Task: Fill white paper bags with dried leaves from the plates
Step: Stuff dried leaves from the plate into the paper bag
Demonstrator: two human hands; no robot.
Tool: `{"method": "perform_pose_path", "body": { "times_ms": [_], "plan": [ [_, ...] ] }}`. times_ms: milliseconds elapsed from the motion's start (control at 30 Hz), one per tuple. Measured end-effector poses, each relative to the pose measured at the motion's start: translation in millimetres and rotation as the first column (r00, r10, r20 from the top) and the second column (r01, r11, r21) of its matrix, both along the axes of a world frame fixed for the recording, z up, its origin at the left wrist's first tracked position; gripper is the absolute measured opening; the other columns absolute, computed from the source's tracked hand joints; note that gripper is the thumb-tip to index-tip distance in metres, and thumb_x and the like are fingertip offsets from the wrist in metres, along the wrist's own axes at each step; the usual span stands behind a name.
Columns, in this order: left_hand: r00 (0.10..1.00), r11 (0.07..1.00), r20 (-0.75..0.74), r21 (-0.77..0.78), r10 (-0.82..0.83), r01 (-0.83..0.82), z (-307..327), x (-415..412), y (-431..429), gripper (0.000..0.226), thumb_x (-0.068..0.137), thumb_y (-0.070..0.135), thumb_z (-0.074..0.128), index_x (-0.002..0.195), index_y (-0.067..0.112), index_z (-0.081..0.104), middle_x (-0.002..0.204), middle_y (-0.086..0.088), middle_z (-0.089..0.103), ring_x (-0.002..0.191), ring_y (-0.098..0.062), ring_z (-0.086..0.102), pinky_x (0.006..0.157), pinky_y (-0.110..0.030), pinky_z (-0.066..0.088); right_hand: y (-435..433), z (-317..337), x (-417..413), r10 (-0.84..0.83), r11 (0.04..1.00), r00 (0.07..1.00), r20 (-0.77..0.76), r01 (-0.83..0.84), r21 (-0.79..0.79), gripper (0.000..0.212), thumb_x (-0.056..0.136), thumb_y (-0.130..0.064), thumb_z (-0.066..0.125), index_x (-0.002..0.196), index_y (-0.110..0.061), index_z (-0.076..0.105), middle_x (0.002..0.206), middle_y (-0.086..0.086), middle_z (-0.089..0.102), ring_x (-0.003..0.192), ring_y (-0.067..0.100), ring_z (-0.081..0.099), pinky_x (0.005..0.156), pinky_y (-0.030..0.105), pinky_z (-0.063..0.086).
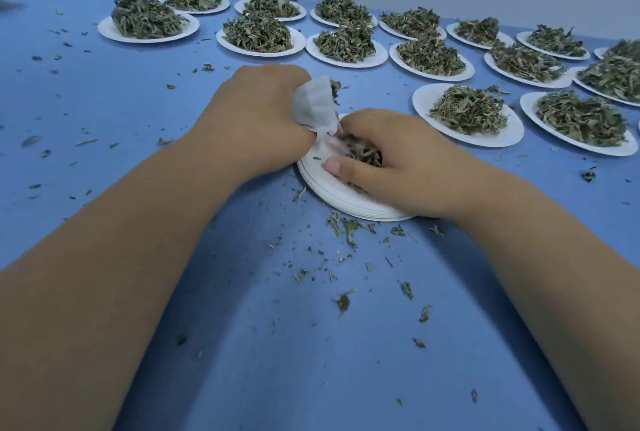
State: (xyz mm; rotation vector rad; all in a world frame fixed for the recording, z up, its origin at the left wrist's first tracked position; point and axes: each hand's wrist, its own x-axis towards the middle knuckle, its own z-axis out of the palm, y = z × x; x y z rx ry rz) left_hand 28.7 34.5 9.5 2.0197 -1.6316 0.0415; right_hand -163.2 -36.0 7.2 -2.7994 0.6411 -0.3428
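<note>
My left hand [256,119] grips a small white paper bag [313,106] with dried leaves poking out of its top. The bag hangs just above a stack of white paper plates [332,191] in the middle of the blue table. My right hand [384,160] lies on that stack, fingers curled round a clump of dried leaves [367,153] next to the bag's lower edge. How much leaf lies under the palm is hidden.
Several white plates heaped with dried leaves stand in rows across the back and right, the nearest [467,115] just right of my right hand. Leaf crumbs [349,228] are scattered over the blue table [104,101]. A pale wall runs behind the plates.
</note>
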Motion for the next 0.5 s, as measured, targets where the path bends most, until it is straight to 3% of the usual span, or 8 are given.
{"method": "perform_pose_path", "body": {
  "times_ms": [67,200,300,400,500],
  "plan": [
    [1.0,0.999,-0.015,0.037,-0.024,0.025,-1.0,0.6,-0.4,0.014,0.077,0.019,0.064,0.076,0.02,0.05,0.074,0.0,0.056,0.073,-0.025,0.054,0.064,-0.04,0.046,1.0,0.0,0.9,-0.028,0.999,0.997,0.078,0.027,0.019,0.024,0.096,-0.038,0.067,0.1,-0.015,0.07,0.093,-0.003,0.067,0.086,0.017,0.061,0.079,0.035,0.047],
    [0.999,0.998,0.029,0.049,-0.041,0.04,-2.0,0.7,-1.3,0.02,0.076,0.02,0.062,0.07,0.024,0.043,0.071,0.004,0.052,0.068,-0.02,0.05,0.057,-0.033,0.035,2.7,5.3,-5.5,-0.053,0.998,0.975,0.215,0.045,0.04,0.011,0.094,-0.03,0.071,0.1,-0.022,0.077,0.098,-0.011,0.071,0.088,0.005,0.062,0.083,0.028,0.05],
    [0.998,0.999,0.065,0.042,-0.019,0.017,-1.5,-0.5,-1.2,0.017,0.076,0.024,0.06,0.072,0.024,0.043,0.071,0.004,0.051,0.066,-0.015,0.048,0.053,-0.03,0.028,1.1,10.9,-8.3,-0.111,0.993,0.992,0.064,0.113,-0.03,0.037,0.1,-0.054,0.051,0.121,-0.027,0.065,0.115,-0.007,0.064,0.109,0.012,0.055,0.088,0.029,0.041],
    [0.997,0.999,0.078,0.043,-0.019,0.015,-1.4,-2.8,-1.1,0.013,0.075,0.023,0.06,0.074,0.026,0.047,0.073,0.005,0.052,0.068,-0.017,0.048,0.052,-0.029,0.027,13.0,4.2,-14.2,-0.089,0.996,0.982,-0.166,0.087,-0.019,0.059,0.095,-0.072,0.032,0.126,-0.027,0.053,0.118,-0.003,0.053,0.115,0.019,0.048,0.097,0.036,0.04],
    [0.995,0.999,0.099,0.044,-0.02,0.016,-1.1,-4.5,-0.3,0.012,0.077,0.022,0.06,0.078,0.025,0.049,0.075,0.004,0.051,0.072,-0.024,0.049,0.052,-0.029,0.027,28.7,-8.8,-21.5,-0.068,0.995,0.99,-0.124,0.058,-0.085,0.069,0.095,-0.071,0.029,0.141,-0.024,0.049,0.135,-0.003,0.05,0.128,0.02,0.043,0.11,0.038,0.037]
  ]
}}
